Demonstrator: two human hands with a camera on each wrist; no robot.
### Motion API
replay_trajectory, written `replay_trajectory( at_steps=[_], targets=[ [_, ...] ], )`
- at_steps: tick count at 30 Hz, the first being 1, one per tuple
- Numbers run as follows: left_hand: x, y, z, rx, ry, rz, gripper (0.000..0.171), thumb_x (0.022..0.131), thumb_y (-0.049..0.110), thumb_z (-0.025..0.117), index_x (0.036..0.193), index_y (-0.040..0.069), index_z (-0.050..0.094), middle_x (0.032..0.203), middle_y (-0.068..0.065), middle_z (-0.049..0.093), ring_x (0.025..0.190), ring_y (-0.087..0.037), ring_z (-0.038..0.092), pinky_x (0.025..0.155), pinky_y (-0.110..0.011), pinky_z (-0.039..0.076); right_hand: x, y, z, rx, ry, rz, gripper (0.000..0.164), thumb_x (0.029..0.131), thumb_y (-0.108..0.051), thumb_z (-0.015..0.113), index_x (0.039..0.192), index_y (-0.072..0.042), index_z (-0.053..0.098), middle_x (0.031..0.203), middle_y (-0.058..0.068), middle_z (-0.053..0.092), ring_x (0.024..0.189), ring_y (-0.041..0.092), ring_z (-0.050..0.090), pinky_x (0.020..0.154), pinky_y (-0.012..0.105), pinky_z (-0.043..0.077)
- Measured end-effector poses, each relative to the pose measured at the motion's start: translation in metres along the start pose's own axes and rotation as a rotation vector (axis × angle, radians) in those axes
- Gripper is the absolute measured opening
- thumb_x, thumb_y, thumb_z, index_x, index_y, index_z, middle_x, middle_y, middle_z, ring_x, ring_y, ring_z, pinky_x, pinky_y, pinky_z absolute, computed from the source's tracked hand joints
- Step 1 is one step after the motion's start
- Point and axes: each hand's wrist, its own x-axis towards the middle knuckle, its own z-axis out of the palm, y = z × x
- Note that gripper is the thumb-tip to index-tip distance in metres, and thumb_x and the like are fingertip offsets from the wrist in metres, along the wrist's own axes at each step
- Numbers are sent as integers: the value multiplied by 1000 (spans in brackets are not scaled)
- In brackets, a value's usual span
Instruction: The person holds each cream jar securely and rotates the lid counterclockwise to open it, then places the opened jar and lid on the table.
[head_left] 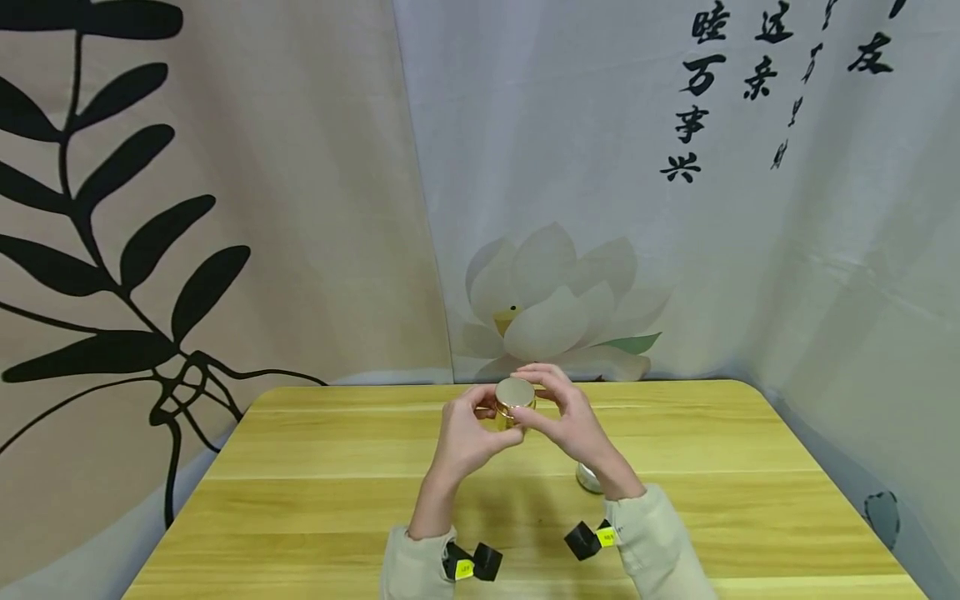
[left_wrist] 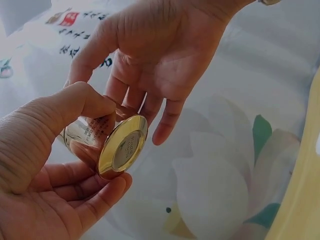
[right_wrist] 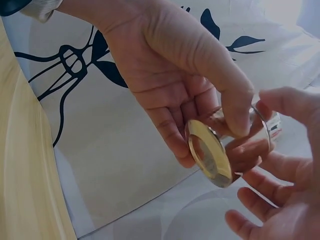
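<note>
A shiny gold jar (head_left: 506,421) with a pale, flat round lid (head_left: 515,392) is held up over the far part of the table. My left hand (head_left: 467,435) grips the jar's body, thumb on one side and fingers on the other. My right hand (head_left: 566,414) has its thumb and fingers around the lid's rim. In the left wrist view the jar's gold base (left_wrist: 125,147) faces the camera, with a round printed label in its centre. The right wrist view shows the left thumb (right_wrist: 237,112) pressed on the mirror-like side.
A small round silvery object (head_left: 588,477) sits on the wooden table (head_left: 337,500), partly hidden behind the right wrist. Black wrist cameras (head_left: 487,562) hang at both cuffs. A printed curtain (head_left: 322,208) hangs just behind the table's far edge.
</note>
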Motion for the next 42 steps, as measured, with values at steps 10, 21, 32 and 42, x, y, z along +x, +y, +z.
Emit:
replay_trajectory(
  at_steps=[10,21,32,42],
  targets=[
    [1,-3,-1,-2,-24,27,31,66,-6,75,96,-7,65,83,-12,61,78,-31,57,73,-49,52,0,0,3,25,44,42,36,80,-8,72,112,-7,56,122,12,50,119,30,43,95,57,36],
    [0,-2,-2,7,-28,27,31,68,-6,74,97,-8,65,85,-15,62,79,-30,59,73,-49,52,-2,3,1,7,-20,-4,41,87,-11,63,128,-7,56,130,11,48,122,26,41,94,58,37],
    [0,-8,1,2,-15,1,31,66,-6,75,95,-7,65,84,-12,60,78,-28,57,74,-47,52,0,-5,3,30,55,42,31,79,0,70,108,-2,58,121,17,51,119,31,42,93,58,36],
    [-1,-1,-2,4,-26,7,30,67,-7,74,95,-9,64,83,-15,60,78,-32,58,73,-48,52,-2,1,3,-6,7,9,43,84,-9,67,125,-6,56,127,12,50,122,27,42,93,58,37]
  ],
)
